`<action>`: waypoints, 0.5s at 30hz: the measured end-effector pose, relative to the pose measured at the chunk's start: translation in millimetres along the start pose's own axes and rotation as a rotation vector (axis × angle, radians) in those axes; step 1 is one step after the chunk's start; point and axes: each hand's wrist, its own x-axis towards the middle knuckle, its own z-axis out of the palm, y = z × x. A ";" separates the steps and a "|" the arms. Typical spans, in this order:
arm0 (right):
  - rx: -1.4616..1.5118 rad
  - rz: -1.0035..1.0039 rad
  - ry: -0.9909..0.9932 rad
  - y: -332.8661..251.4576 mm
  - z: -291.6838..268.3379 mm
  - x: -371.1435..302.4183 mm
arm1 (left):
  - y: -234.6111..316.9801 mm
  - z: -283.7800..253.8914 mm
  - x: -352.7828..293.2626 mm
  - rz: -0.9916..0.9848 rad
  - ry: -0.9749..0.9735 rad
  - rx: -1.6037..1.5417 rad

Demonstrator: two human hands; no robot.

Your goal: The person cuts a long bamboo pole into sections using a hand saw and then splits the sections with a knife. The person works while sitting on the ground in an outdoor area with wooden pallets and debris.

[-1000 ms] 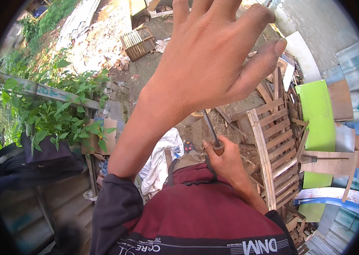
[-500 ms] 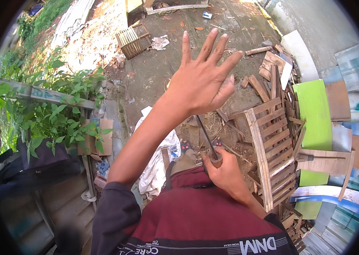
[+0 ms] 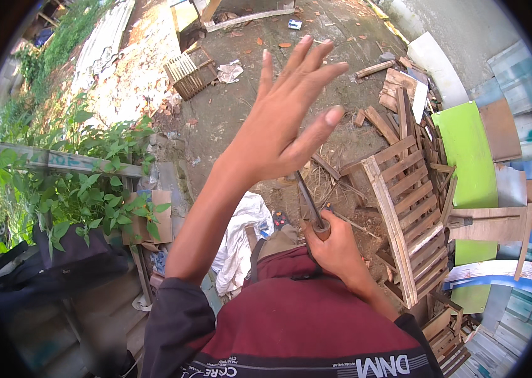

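My left hand (image 3: 278, 126) is raised in front of me with its fingers spread, holding nothing. Close to my body, my right hand (image 3: 335, 246) is wrapped round the brown, round-ended handle of a long dark metal tool (image 3: 307, 198). Its narrow shaft or edge-on blade points up and away, and the far end passes behind my left wrist, so its exact kind is hidden. Just right of my right hand stands a slatted wooden crate (image 3: 401, 208), apart from it.
Scrap wood (image 3: 382, 129) lies heaped behind the crate, beside a green panel (image 3: 467, 157). A white cloth (image 3: 241, 236) is on the ground left of my feet. Leafy plants (image 3: 90, 195) and a dark bag (image 3: 58, 264) are at the left. A small slatted crate (image 3: 184, 75) stands farther off.
My left hand has turned, its thumb now held out to the side, and shifted slightly left. My right hand keeps its grip on the tool. The view has tilted a little.
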 end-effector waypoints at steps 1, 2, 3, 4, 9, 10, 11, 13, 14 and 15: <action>0.016 -0.013 0.011 4.4 1.9 3.3 | -4.6 -2.8 -13.4 0.000 0.165 -0.112; 0.031 -0.026 0.022 9.2 2.9 7.0 | -11.0 1.9 -32.8 -0.001 0.329 -0.227; 0.048 -0.040 0.019 12.1 4.7 9.0 | -6.1 9.4 -59.1 -0.178 0.487 -0.450; 0.052 -0.053 0.011 11.3 5.4 9.8 | -1.1 15.9 -84.4 -0.337 0.528 -0.572; 0.080 -0.147 0.020 12.5 10.5 11.4 | 21.0 57.3 -149.7 -0.672 0.365 -0.779; 0.067 -0.145 0.026 13.1 10.9 10.2 | 17.6 60.5 -153.7 -0.674 0.367 -0.761; 0.053 -0.143 0.032 13.9 11.1 8.7 | 14.0 62.7 -154.6 -0.675 0.369 -0.742; 0.070 -0.157 0.042 16.4 12.5 5.7 | 12.2 66.6 -158.4 -0.687 0.357 -0.701; 0.100 -0.173 0.047 19.2 14.0 3.4 | 12.7 67.3 -158.9 -0.669 0.365 -0.691; 0.130 -0.188 0.053 20.8 15.5 1.7 | 12.7 67.9 -158.9 -0.652 0.372 -0.680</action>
